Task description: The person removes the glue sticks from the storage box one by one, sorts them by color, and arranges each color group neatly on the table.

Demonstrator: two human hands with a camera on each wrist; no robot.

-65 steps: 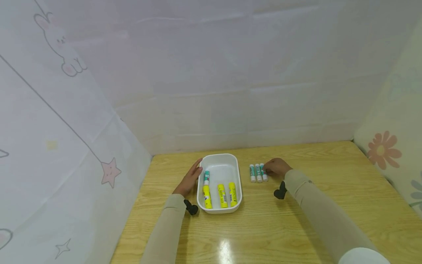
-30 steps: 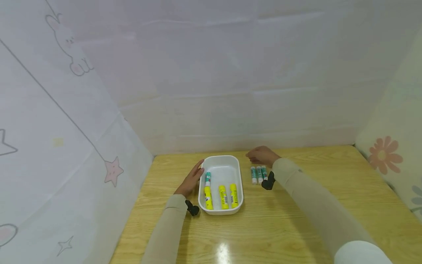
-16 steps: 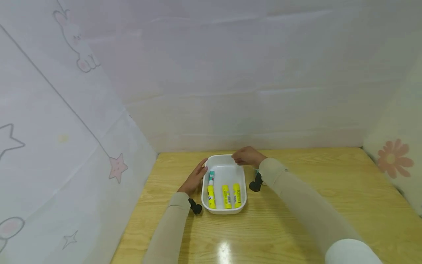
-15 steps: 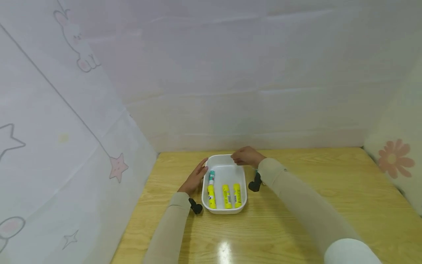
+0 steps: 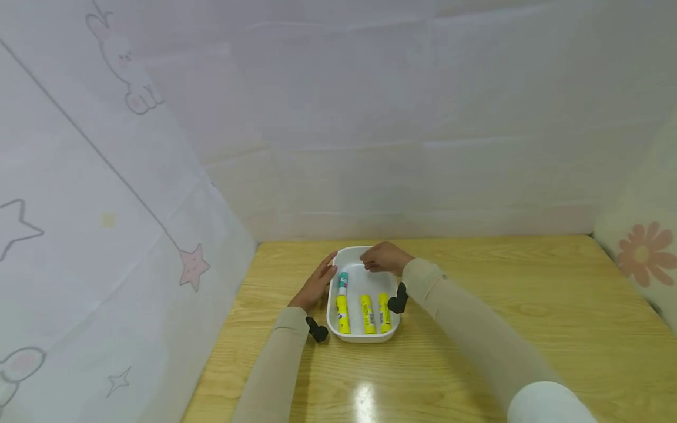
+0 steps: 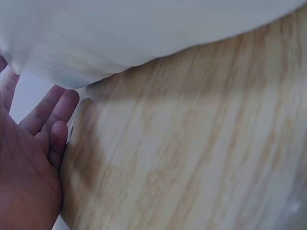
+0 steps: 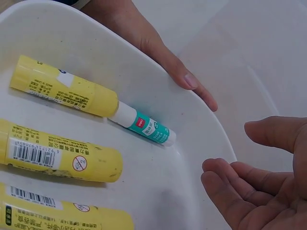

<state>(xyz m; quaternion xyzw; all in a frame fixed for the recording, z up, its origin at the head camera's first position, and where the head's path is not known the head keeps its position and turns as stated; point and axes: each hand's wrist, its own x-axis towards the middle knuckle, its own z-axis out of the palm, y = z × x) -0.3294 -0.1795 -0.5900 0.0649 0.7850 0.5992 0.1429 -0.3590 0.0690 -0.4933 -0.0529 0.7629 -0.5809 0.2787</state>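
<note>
The right hand (image 5: 386, 258), its grip unloaded and thumb parted, hung over the white tray (image 5: 364, 339), the left hand (image 5: 314, 286) rested extended against its left side, and three yellow glue sticks (image 5: 367, 314) plus one green-and-white glue stick (image 5: 343, 283) lay inside, apparently stowed, any remainder being undeterminable from where I stood.

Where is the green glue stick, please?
In the head view, the green glue stick lies inside the white tray at left, beyond a yellow glue stick.

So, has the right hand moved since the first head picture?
Yes: the right hand went left, away from the wall flower, from right of the white tray to over its far end.
</note>
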